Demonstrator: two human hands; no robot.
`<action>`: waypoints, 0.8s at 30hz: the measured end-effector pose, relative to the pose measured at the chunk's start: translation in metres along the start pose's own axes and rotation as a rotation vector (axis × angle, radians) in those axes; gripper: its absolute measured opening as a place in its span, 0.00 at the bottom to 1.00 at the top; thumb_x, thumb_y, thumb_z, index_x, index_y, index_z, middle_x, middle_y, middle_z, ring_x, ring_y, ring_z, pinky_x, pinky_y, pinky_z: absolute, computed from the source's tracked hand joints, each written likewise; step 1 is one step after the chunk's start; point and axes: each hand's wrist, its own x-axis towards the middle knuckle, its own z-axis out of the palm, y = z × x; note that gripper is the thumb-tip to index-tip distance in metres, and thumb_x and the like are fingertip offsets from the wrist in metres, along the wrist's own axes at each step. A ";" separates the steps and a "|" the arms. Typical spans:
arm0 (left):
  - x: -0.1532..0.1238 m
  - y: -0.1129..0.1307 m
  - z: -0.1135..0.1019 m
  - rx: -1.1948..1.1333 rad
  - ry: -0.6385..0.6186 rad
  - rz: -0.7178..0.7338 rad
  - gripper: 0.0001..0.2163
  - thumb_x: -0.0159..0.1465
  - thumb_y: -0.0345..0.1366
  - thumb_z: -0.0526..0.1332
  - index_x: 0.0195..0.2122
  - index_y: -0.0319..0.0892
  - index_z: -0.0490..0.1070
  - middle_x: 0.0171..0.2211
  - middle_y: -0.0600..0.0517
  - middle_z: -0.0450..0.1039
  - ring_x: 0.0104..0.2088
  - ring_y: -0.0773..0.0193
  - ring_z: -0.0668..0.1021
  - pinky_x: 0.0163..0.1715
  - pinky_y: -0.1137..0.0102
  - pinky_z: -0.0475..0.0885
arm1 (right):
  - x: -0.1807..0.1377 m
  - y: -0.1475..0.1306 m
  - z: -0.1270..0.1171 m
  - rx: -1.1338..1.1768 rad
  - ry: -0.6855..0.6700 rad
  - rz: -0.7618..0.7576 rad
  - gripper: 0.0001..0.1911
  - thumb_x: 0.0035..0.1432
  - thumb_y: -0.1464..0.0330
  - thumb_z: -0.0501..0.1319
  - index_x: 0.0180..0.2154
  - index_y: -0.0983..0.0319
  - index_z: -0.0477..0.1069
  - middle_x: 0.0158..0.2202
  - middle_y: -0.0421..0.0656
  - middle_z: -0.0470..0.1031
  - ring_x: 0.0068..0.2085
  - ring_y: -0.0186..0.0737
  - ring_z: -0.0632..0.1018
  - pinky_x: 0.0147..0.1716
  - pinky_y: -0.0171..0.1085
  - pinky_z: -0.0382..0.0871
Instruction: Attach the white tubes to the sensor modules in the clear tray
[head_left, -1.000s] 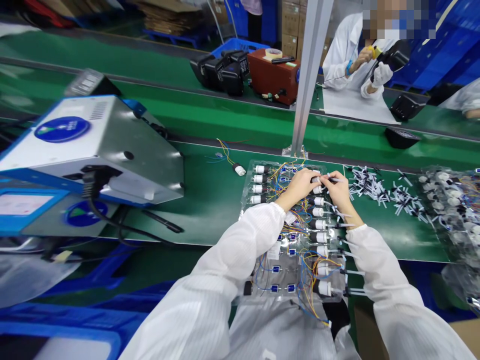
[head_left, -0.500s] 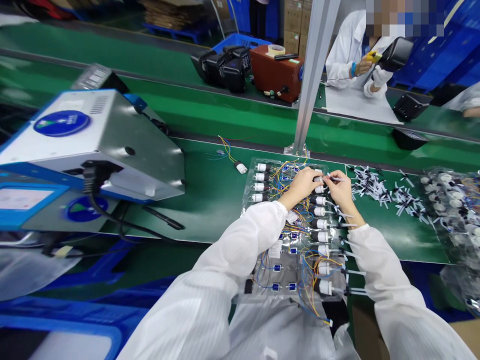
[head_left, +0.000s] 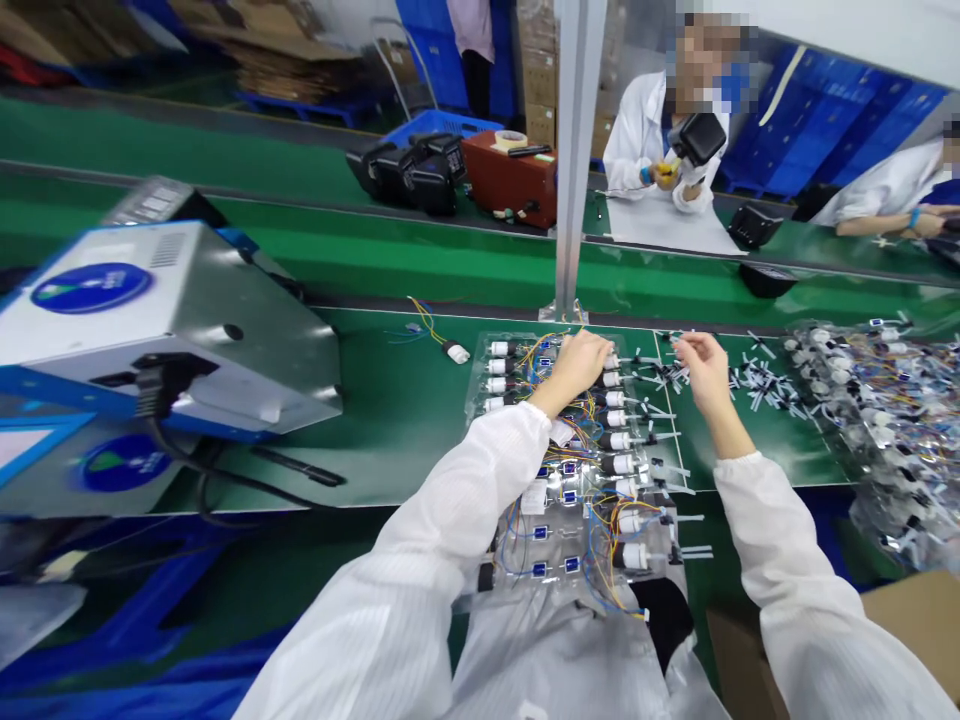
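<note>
My left hand (head_left: 579,364) is closed at the top of the right-hand column of small white-and-black motors (head_left: 615,398), its fingertips around the white end of one of them. Thin coloured wires (head_left: 600,512) and small blue parts (head_left: 540,532) run between the two motor columns on clear plastic trays (head_left: 555,548). Pale tubes with black joints (head_left: 660,437) stick out from many right-column motors. To the right, my right hand (head_left: 706,368) hovers by a pile of loose tube pieces (head_left: 765,385), fingers pinched; what lies between the fingertips is too small to make out.
A white-and-blue machine (head_left: 187,320) with a black cable stands at left. One loose wired motor (head_left: 455,351) lies beyond the trays. More bagged motors (head_left: 892,420) fill the right side. Behind a metal post (head_left: 574,160), a co-worker (head_left: 667,150) handles a black device.
My right hand has left the motor by my left hand and moved right to the tube pile. My left hand stays at the motors. The whole view has shifted.
</note>
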 end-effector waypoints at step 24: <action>0.001 -0.009 0.001 0.136 -0.053 0.071 0.14 0.74 0.43 0.56 0.54 0.48 0.75 0.53 0.43 0.76 0.56 0.45 0.69 0.55 0.50 0.63 | -0.079 0.005 -0.082 -0.220 -0.268 0.449 0.15 0.48 0.60 0.72 0.31 0.58 0.69 0.24 0.42 0.78 0.23 0.40 0.76 0.22 0.37 0.67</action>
